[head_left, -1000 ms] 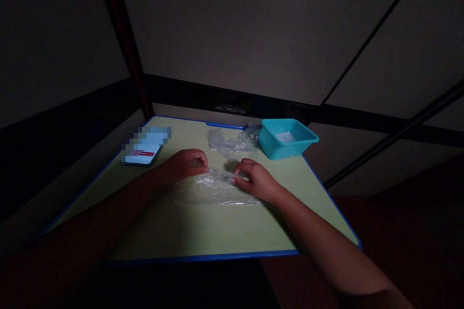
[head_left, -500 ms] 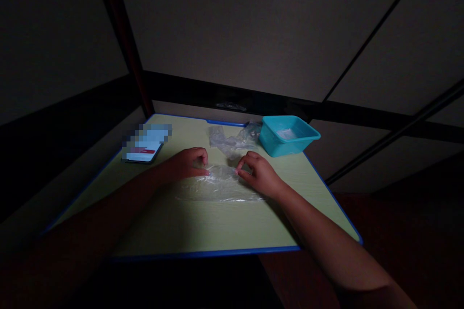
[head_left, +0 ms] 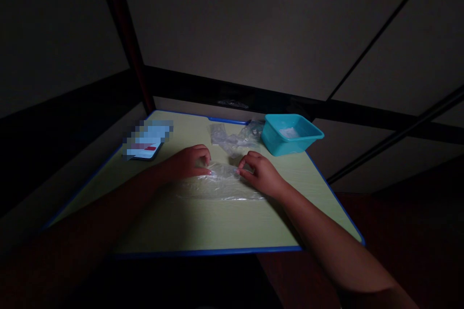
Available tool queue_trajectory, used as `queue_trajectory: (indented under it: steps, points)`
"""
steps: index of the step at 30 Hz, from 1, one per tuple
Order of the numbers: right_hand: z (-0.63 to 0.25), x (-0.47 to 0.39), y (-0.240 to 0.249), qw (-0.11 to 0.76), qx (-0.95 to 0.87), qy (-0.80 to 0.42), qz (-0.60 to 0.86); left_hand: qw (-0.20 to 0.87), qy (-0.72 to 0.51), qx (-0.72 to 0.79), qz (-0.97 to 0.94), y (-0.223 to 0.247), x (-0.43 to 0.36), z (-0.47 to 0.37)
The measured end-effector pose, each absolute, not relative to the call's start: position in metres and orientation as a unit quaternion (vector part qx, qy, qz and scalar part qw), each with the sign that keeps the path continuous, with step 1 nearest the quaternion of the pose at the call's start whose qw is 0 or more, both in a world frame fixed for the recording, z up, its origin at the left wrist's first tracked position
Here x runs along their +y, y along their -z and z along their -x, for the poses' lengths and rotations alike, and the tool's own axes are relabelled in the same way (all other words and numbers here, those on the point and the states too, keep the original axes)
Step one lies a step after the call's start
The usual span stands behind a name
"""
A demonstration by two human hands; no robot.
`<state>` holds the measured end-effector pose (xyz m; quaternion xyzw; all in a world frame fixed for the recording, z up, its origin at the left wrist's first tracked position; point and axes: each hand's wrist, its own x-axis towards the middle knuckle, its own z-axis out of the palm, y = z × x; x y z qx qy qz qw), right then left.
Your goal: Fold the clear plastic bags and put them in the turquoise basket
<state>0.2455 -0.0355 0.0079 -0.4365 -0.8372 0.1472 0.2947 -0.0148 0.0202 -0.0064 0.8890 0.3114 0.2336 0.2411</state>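
A clear plastic bag (head_left: pixel 221 188) lies flat on the pale green table (head_left: pixel 217 231), in front of me. My left hand (head_left: pixel 190 161) rests at its far left edge, thumb on the plastic and the fingers curled apart from the thumb. At the far right edge of the bag, my right hand (head_left: pixel 259 171) pinches the plastic between thumb and fingertip. Behind both hands lies more crumpled clear plastic (head_left: pixel 235 140).
A turquoise basket (head_left: pixel 290 145) with something whitish inside stands at the back right, beside the crumpled plastic. On the left of the table is a phone (head_left: pixel 148 147) with its screen lit and partly pixelated. Dark wall panels rise behind the table.
The view has shifted slightly, moving the table and basket a little in the picture. Both hands keep nearly the same pose on the bag.
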Motion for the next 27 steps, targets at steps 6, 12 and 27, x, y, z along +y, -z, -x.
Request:
queue_trajectory:
  steps: [6,12,27]
  points:
    - [-0.246,-0.036,-0.008,0.288,-0.840,-0.144,0.436,0.245,-0.247,0.319,-0.882,0.007,0.023,0.016]
    - [-0.247,-0.036,-0.007,0.287,-0.845,-0.140,0.429,0.251,-0.250,0.340,-0.871,0.004,0.022,0.016]
    - [-0.246,-0.037,-0.010,0.270,-0.853,-0.154,0.419,0.295,-0.272,0.412,-0.818,-0.003,0.019,0.016]
